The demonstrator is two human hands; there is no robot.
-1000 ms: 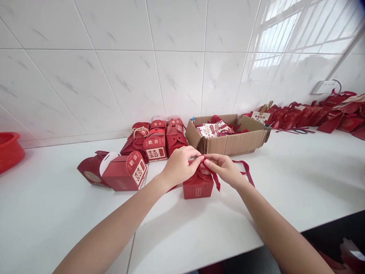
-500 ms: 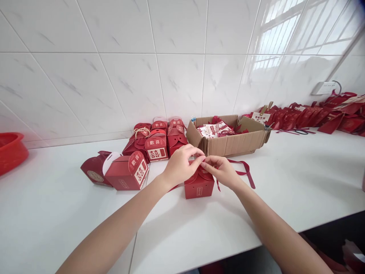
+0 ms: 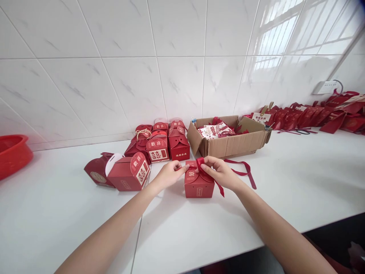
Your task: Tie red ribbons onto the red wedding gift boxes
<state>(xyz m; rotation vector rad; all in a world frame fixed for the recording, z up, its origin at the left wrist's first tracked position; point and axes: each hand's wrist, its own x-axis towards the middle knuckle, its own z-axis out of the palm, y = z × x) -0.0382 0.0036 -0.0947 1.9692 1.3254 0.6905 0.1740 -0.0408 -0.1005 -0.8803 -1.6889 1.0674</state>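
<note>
A small red gift box (image 3: 199,185) stands on the white counter (image 3: 199,236) in front of me. A dark red ribbon (image 3: 241,172) crosses its top and trails off to the right. My left hand (image 3: 169,175) is at the box's left side, fingers pinched on the ribbon end there. My right hand (image 3: 220,172) rests on the box's top right, fingers closed on a ribbon loop at the top centre.
Behind the box stand several closed red gift boxes (image 3: 159,142); two more (image 3: 119,173) lie tipped to the left. An open cardboard carton (image 3: 230,142) holds packets. Flat red boxes (image 3: 313,116) pile along the wall at right. A red basin (image 3: 13,154) sits far left.
My left hand has drawn away from the top centre to the box's left side, pulling the ribbon. The right hand stays on top, and a loop now shows there.
</note>
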